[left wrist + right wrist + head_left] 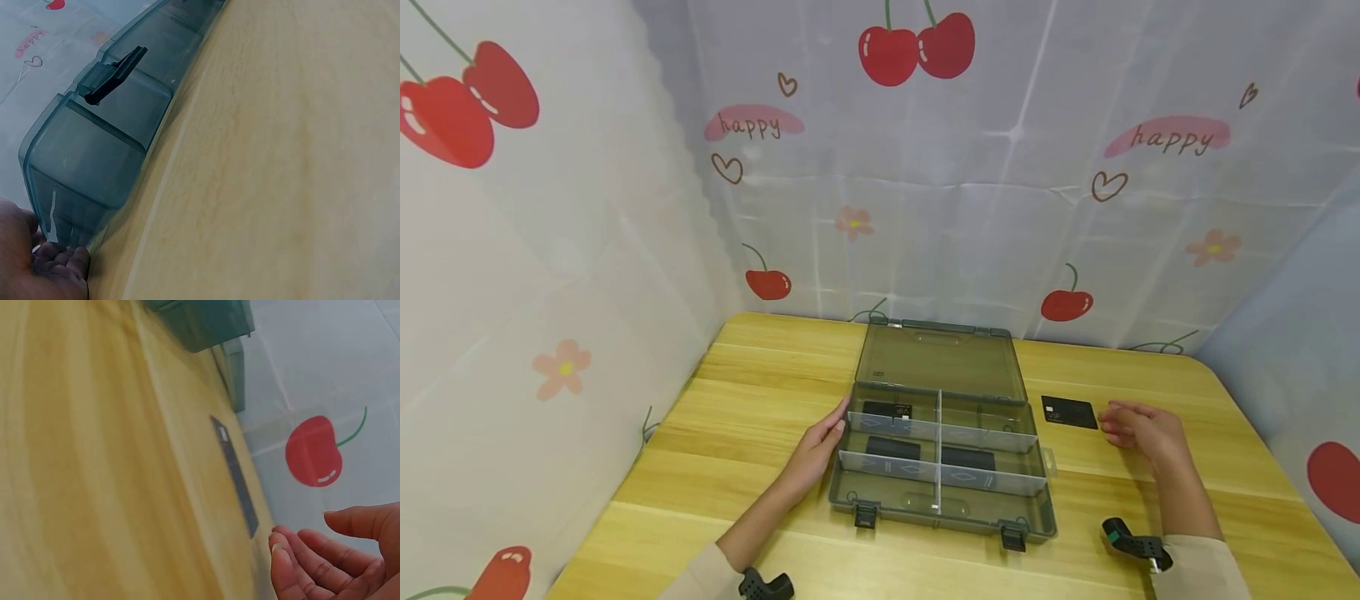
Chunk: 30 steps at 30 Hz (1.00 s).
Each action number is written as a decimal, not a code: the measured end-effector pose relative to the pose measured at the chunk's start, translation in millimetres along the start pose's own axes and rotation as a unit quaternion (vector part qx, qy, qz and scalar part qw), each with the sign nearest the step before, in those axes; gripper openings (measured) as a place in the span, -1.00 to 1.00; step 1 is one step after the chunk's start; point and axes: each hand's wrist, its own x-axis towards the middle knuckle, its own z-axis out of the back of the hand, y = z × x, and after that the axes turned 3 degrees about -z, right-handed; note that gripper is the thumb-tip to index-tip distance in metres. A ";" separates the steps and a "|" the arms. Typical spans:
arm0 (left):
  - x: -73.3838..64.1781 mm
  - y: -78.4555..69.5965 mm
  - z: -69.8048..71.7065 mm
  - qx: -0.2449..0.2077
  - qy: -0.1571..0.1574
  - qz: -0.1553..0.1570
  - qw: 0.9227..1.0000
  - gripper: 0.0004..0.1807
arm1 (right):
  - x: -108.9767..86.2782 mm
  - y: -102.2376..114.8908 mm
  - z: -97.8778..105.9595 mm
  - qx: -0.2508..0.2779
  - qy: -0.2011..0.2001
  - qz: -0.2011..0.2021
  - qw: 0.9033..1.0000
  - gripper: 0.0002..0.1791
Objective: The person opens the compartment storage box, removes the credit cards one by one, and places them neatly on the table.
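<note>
A translucent grey-green compartment box (937, 523) lies on the table with its lid folded back. My left hand (815, 450) grips the box's left side; in the left wrist view its fingers curl at the box's lower corner. A black card (1069, 412) marked VIP lies flat to the right of the box. My right hand (1146, 433) is just right of that card, thumb and fingers apart with nothing between them. Another VIP card (880, 409) sits in the back left compartment. Dark flat pieces (892, 448) lie in both middle compartments, their faces partly hidden by dividers.
The lid (940, 362) reaches toward the patterned curtain (955, 250) at the table's back edge. Two black latches (865, 515) stick out at the box's front. Side curtains flank the wooden table (760, 392). Each wrist carries a black camera mount (1135, 543).
</note>
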 end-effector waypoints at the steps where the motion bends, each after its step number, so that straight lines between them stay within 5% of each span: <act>1: 0.0 0.4 0.0 0.001 0.000 0.000 1.000 -0.46 | -0.7 1.2 0.0 -0.011 -0.001 0.006 1.000 -0.58; 6: 0.0 1.3 0.2 0.002 0.001 0.002 1.000 -0.46 | -7.3 10.6 -4.1 -0.086 -0.015 0.046 0.995 -0.32; 11: 0.5 1.9 0.5 0.004 0.000 0.002 1.000 -0.46 | -16.9 22.3 -12.4 -0.134 -0.017 0.082 0.987 -0.29; 22: -1.5 0.6 0.6 0.003 0.000 0.001 1.000 -0.46 | -36.2 42.6 -27.3 -0.168 0.013 0.148 0.974 -0.31; 30: 0.2 -0.3 0.3 0.004 -0.003 0.001 1.000 -0.47 | -47.8 55.2 -38.0 -0.176 0.033 0.158 0.971 -0.31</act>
